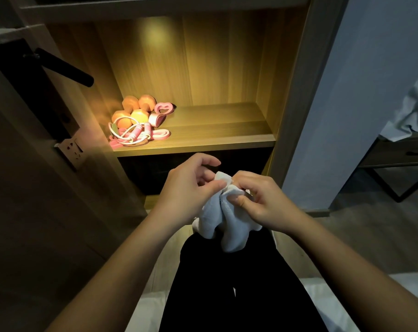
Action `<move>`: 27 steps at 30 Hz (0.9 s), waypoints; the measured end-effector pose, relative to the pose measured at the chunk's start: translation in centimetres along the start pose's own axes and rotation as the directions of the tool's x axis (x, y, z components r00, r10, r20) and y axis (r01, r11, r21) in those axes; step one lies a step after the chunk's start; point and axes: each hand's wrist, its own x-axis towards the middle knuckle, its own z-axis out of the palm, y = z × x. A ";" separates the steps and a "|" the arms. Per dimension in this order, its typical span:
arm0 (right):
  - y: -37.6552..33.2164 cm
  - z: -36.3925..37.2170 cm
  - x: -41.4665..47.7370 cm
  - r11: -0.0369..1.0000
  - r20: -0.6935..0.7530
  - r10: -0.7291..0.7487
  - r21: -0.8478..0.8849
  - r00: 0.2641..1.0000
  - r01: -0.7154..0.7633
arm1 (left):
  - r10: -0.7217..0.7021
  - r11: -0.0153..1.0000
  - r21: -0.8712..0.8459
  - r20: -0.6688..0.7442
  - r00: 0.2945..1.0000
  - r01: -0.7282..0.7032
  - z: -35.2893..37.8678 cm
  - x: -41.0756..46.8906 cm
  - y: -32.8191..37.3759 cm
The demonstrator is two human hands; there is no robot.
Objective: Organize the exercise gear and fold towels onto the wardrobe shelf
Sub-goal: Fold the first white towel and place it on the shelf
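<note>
A soft, fluffy white towel is held bunched up over a lap in black trousers, below the front of the smooth wooden wardrobe shelf. It is pinched near its top by the left hand, whose thumb is pressed on the cloth while the other fingers are loosely curled, and just beside that by the right hand, whose thumb and bent fingers are closed round a thick fold. At the left end of the lit shelf, chunky orange dumbbells, a pink and white jump rope with a looped cord and flat pink stretchy bands are piled together, well apart from the towel.
</note>
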 end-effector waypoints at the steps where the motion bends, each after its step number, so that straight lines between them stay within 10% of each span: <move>1: 0.1 0.1 -0.1 1.000 -0.002 0.002 0.004 1.000 -0.002 | -0.038 0.999 0.004 0.020 0.999 0.037 -0.2 0.0 0.0; 9: 2.0 -0.5 0.7 0.998 -0.222 0.053 -0.021 0.974 -0.059 | -0.093 0.995 0.026 -0.095 0.991 0.096 -1.8 2.4 -1.7; 20: 13.5 -18.1 2.1 0.713 -0.750 0.543 0.174 0.377 -0.680 | -0.123 0.852 0.315 -0.657 0.744 0.418 -18.2 11.6 -9.2; 27: 13.1 -20.9 2.7 0.692 -0.819 0.517 0.229 0.249 -0.685 | -0.206 0.885 0.145 -0.731 0.650 0.443 -21.4 12.3 -9.0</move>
